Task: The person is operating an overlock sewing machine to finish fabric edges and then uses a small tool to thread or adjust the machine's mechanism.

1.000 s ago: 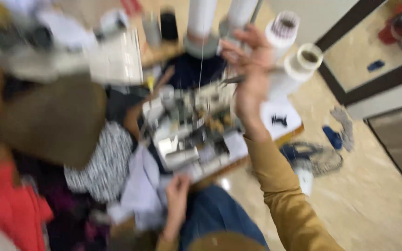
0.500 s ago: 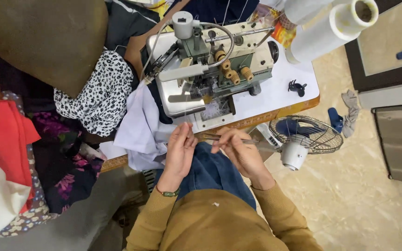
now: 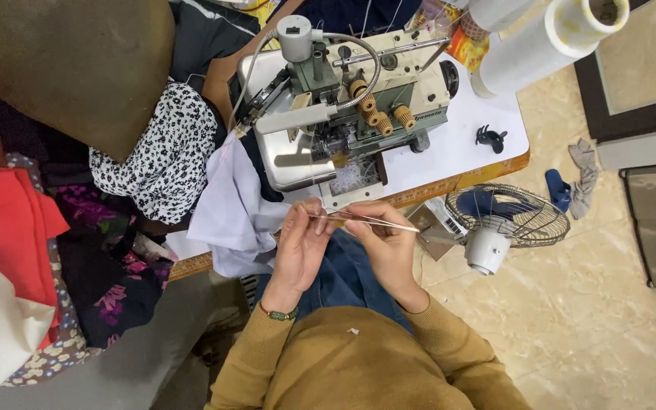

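Both hands are raised together in front of an overlock sewing machine [image 3: 343, 106] on a white table [image 3: 487, 163]. My right hand [image 3: 385, 243] grips a pair of long thin tweezers [image 3: 366, 221] that point left toward my left hand [image 3: 303, 243]. The fingertips of my left hand pinch at the tweezers' tip, apparently on a fine thread too thin to make out. Blue denim [image 3: 347, 277] lies over my lap under the hands. I wear mustard sleeves, with a green bracelet [image 3: 279, 313] on the left wrist.
Heaps of cloth lie left: pale lilac fabric [image 3: 229, 209], black-and-white print [image 3: 161, 156], red cloth [image 3: 5, 216], a brown cushion [image 3: 62, 68]. Large white thread cones [image 3: 548, 38] stand at the back right. A small fan [image 3: 506, 220] sits on the tiled floor beside the table.
A second ago my right hand was raised up by the thread cones; it has come down to meet my left hand in front of the machine, holding the tweezers. The view has steadied.
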